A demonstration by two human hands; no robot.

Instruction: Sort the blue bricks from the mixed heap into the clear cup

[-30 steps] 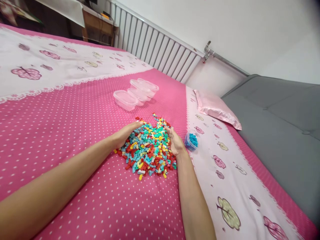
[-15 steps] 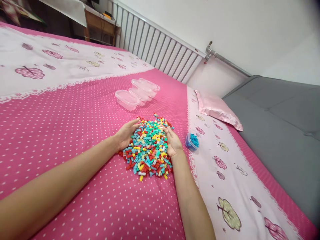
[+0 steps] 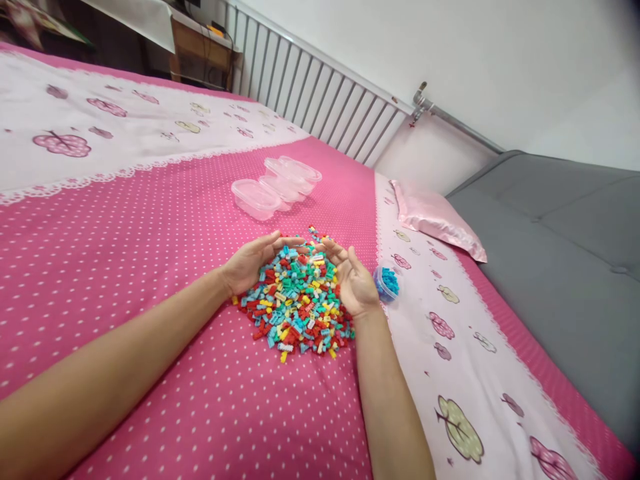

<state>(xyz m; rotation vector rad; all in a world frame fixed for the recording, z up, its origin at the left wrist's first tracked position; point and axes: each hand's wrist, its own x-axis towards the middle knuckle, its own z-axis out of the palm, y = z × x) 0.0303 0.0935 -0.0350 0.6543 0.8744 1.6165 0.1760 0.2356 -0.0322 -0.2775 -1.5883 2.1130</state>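
Observation:
A heap of small toy building bricks [image 3: 300, 303] in red, yellow, green, light blue and white lies on the pink dotted bedspread [image 3: 200, 400]. At its far left side my left hand [image 3: 255, 262] curves around the pile with fingers stretched out. My right hand [image 3: 354, 280] cups the far right side, palm towards the bricks and fingers apart. The fingertips of both hands come close together behind the heap, with some bricks hidden behind them. Right of my right hand stands a clear tub [image 3: 387, 283] holding blue bricks.
Several clear plastic containers [image 3: 256, 199] stand beyond the heap. A pink pillow [image 3: 433, 220] lies at the right, near the grey padded headboard [image 3: 560, 233]. Metal railings [image 3: 310, 87] run along the far side, with a wooden desk [image 3: 203, 53] at the far left.
My left fingers have reached further right behind the heap. My right hand has moved outward to the right, nearer the tub, and its palm shows more. The pile's upper part has shifted.

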